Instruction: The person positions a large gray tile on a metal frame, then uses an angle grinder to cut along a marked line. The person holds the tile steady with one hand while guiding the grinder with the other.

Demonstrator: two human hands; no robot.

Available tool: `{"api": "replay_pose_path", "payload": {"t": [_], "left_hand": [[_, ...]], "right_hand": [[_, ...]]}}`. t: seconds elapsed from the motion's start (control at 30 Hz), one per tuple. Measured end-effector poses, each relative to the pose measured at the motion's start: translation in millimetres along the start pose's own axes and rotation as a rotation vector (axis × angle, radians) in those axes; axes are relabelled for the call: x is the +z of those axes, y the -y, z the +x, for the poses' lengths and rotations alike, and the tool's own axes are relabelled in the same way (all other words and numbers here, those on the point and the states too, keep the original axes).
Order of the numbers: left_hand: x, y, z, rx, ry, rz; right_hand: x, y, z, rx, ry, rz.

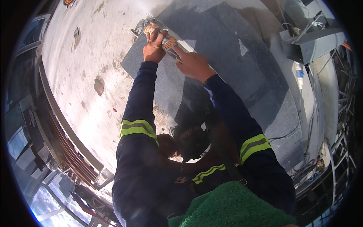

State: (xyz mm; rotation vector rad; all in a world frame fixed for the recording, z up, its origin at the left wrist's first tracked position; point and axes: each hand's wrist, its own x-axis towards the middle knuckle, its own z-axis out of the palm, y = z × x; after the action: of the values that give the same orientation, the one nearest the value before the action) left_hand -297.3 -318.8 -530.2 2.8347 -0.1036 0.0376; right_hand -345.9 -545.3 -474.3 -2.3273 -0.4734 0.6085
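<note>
Both my hands are closed round an orange and dark angle grinder (169, 43) at the top middle. My left hand (153, 50) grips its front part, near the head. Behind it, my right hand (193, 65) wraps the rear handle. The grinder lies over the far left edge of a large flat grey sheet (249, 72). A narrow light strip (185, 46) runs along the sheet beside the tool and partly under my right hand. The tool's disc is hard to make out; whether it touches the sheet, I cannot tell.
Pale, stained concrete floor (75, 72) stretches to the left, bordered by long brown metal bars (70, 149). On the right stand a grey metal box (317, 45), a blue and white plug connector (299, 75) and loose cables (289, 135). Green cloth (234, 206) covers the bottom.
</note>
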Motion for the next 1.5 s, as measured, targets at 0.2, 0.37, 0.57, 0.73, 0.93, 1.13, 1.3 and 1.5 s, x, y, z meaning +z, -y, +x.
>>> {"api": "replay_pose_path", "payload": {"t": [0.2,0.37,0.57,0.73,0.93,1.13,1.3,1.5], "left_hand": [[-3.1,12.3,17.2,-0.026,0.051,0.002],[-2.5,3.6,5.8,-0.008,0.018,-0.053],[-0.2,-13.6,-14.4,0.016,0.002,-0.036],[2.2,-27.9,-30.2,0.032,-0.026,0.001],[-1.5,-42.4,-40.0,0.018,-0.016,-0.009],[-3.5,-41.9,-38.5,0.021,-0.003,-0.018],[-0.3,-24.2,-23.6,0.016,-0.003,0.008],[1.5,4.0,2.9,0.014,0.003,-0.019]], "right_hand": [[-6.5,7.4,20.5,0.003,0.009,-0.011],[-3.1,2.6,9.1,-0.004,0.001,-0.016],[3.4,-6.5,-16.8,-0.02,-0.016,-0.058],[1.8,-10.8,-39.6,-0.021,-0.018,-0.052],[-2.6,-11.1,-52.9,-0.004,-0.024,-0.067],[-5.6,-10.2,-54.2,-0.025,-0.022,-0.062],[-4.2,-6.7,-36.3,-0.037,-0.038,-0.028],[-3.5,3.2,0.2,0.01,0.017,-0.008]]}}
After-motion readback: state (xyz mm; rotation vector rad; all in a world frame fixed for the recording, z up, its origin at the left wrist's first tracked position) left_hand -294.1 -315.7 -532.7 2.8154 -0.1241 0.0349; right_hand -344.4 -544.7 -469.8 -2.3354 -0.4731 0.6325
